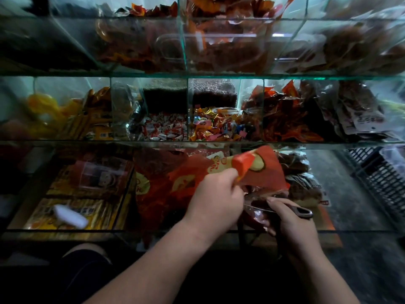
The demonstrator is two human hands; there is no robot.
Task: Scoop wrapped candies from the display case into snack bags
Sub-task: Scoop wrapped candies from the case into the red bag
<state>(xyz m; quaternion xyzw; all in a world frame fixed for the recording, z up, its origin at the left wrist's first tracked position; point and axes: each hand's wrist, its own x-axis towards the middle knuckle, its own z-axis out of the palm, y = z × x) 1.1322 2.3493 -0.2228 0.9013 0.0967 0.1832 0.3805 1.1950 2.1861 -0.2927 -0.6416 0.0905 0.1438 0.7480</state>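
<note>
Red snack bag (260,170) is pinched at its rim by the left hand (217,194), grip closed on the film, probably to hold the mouth open. Right hand (291,218) grip is wrapped round the handle of the clear scoop (258,212), bowl just below the bag mouth, likely for tipping in. Wrapped candies (210,126) lie above the bag, behind the display case (197,142) glass. Scoop load: can't tell.

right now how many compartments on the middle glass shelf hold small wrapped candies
2, side by side on the middle glass shelf: white-and-red wrapped candies on the left, multicoloured foil-wrapped candies on the right. Blur and glare may hide more.
</note>
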